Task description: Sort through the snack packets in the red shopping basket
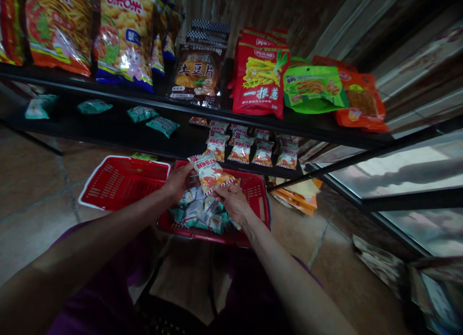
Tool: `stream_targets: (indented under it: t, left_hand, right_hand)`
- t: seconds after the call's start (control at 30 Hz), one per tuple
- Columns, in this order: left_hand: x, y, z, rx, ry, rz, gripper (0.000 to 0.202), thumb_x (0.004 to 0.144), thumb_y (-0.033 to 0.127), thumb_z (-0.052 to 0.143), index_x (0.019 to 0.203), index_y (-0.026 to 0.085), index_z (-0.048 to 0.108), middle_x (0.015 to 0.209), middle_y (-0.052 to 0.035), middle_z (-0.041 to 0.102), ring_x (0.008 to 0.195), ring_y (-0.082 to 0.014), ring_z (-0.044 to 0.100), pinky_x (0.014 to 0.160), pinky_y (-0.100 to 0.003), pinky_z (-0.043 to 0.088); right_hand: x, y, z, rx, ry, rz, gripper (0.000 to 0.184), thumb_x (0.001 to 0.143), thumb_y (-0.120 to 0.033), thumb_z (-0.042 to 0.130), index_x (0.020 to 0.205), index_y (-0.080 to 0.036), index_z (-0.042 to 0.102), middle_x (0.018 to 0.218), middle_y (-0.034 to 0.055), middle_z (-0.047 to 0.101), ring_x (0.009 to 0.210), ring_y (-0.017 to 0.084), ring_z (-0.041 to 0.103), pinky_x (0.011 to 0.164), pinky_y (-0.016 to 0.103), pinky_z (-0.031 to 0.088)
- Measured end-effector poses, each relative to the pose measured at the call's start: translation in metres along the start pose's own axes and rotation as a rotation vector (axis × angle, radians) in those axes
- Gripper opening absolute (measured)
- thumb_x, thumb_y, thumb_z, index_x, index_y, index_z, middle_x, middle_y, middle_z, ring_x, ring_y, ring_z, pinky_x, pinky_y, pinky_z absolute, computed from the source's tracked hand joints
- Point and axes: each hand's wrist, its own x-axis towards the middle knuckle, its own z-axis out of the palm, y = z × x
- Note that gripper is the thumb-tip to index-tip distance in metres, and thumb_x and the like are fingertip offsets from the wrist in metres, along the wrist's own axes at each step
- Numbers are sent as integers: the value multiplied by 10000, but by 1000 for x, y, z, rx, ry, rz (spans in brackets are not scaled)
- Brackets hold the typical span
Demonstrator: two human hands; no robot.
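Note:
Both my hands hold one small snack packet, white with red and orange print, above a red basket. My left hand grips its left end with curled fingers. My right hand pinches its lower right edge. Under the hands the basket holds several small packets, teal and white. On the low black shelf just beyond stand rows of matching red-and-white packets.
An empty red basket lies to the left on the tiled floor. Teal packets dot the low shelf's left part. The upper shelf carries large snack bags, red, green and brown. A glass panel stands at right.

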Motion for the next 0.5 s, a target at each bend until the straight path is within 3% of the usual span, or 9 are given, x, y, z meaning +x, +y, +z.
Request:
stream_targets:
  t: [0.2,0.33,0.5]
  left_hand:
    - [18,-7,-5,-10,37,-45,115,821,243,640,844,143,586,728,-38,662,579,-128,633,576,-283,560]
    - [16,-8,-5,36,128,-79,82,831,199,621,824,139,566,619,2,619,467,-88,569,469,-216,521]
    - [14,-6,-2,38,131,-13,174,754,232,716,749,148,564,605,8,603,469,-83,563,421,-181,472]
  right_hand:
    - [-4,-3,6,92,-21,100,370,427,-264,917,621,-158,621,553,-40,645,508,51,579,462,127,439]
    - [-6,-4,3,225,-17,132,342,466,-174,901,605,-173,589,550,-52,627,514,55,581,488,138,477]
    - [-5,0,-3,283,-25,117,286,542,-120,856,619,-191,590,595,-50,636,534,64,584,503,159,493]
